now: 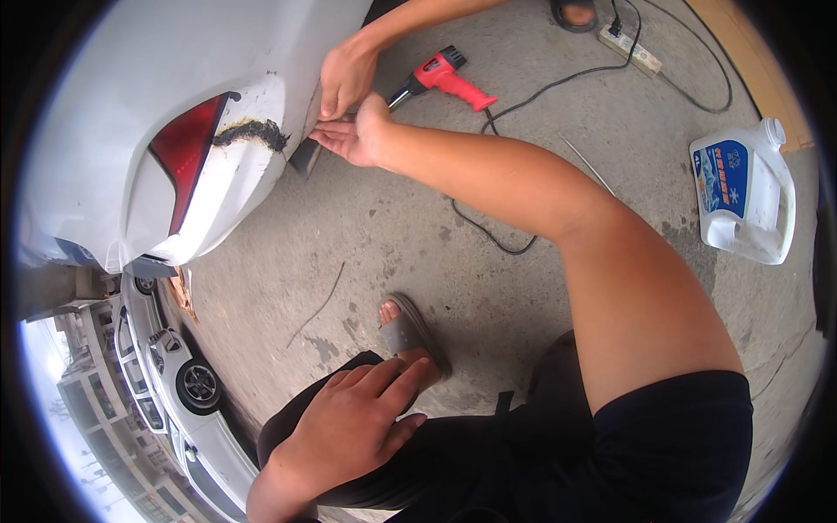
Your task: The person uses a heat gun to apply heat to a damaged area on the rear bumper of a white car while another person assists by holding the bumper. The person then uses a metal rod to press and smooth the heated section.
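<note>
My R hand (359, 137), fingers (334, 140) near-straight, is at the edge of the bumper (240, 179); I can't tell remotely if it grips. Co-worker's hand (346, 77) just beyond, heat gun (453, 81) to R. L hand (353, 423), loosely spread, rests on leg (375, 488) w/ nothing held.

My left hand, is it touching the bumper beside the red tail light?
Apart: the head view shows concrete floor between your left hand and the bumper.

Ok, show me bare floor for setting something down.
Bare concrete: between the plastic jug and thin rod; between the car bumper and dark strand. Crowded: around your right hand, another person's hand and the heat gun.
</note>
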{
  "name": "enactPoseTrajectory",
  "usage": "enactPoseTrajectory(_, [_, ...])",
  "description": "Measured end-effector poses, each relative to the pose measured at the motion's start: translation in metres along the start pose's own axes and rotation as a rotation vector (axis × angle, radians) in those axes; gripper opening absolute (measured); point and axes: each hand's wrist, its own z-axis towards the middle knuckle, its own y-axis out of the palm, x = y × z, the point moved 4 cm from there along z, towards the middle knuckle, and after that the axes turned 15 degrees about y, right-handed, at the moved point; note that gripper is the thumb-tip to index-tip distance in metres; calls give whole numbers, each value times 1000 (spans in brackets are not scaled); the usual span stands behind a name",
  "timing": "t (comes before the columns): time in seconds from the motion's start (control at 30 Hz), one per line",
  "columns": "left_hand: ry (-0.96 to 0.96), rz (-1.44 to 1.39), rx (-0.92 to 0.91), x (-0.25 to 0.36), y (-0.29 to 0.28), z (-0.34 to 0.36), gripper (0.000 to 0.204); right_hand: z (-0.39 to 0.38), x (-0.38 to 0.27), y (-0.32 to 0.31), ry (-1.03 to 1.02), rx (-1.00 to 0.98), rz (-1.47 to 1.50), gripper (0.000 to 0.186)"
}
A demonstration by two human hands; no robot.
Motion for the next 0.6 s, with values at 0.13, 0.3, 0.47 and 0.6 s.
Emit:
enactPoseTrajectory(0.13, [-3, -2, 3, 0, 1, 0, 57, 2, 0, 0, 14, 29, 52, 48])
enactPoseTrajectory(0.3, [2, 12, 14, -1, 2, -1, 57, 1, 2, -1, 15, 29, 75, 49])
enactPoseTrajectory(0.47, [10, 21, 16, -1, 2, -1, 57, -3, 5, -2, 15, 21, 96, 55])
enactPoseTrajectory(0.6, [3, 42, -3, -1, 2, 1, 57, -7, 6, -2, -14, 6, 81, 57])
